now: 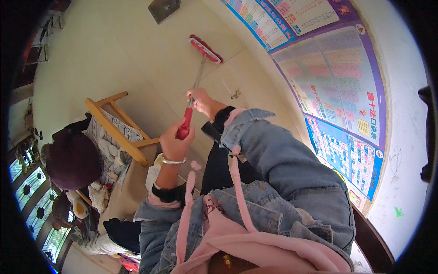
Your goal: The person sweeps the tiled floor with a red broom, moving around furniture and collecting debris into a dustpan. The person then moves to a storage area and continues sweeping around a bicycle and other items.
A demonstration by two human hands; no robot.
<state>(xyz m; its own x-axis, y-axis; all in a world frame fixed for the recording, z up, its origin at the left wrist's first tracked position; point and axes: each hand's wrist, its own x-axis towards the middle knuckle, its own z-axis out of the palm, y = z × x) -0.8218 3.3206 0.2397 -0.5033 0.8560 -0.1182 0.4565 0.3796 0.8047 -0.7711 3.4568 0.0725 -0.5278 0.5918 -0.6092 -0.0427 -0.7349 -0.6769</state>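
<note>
A broom with a red and white head (206, 50) rests its dark red bristles on the pale tiled floor, well ahead of me. Its metal pole runs back towards my body and ends in a red plastic grip (187, 122). My left hand (176, 137) is closed around the end of that red grip. Further up, my right hand (201, 101) grasps the metal pole just above the grip. A small pile of debris (235, 94) lies on the floor to the right of the pole.
A wooden frame (118, 128), seemingly furniture, stands left, beside a couch or bed (123, 195) bearing soft toys and a dark purple round item (74, 161). Printed posters (338, 85) cover the right wall. A dark square object (164, 9) sits at the far floor.
</note>
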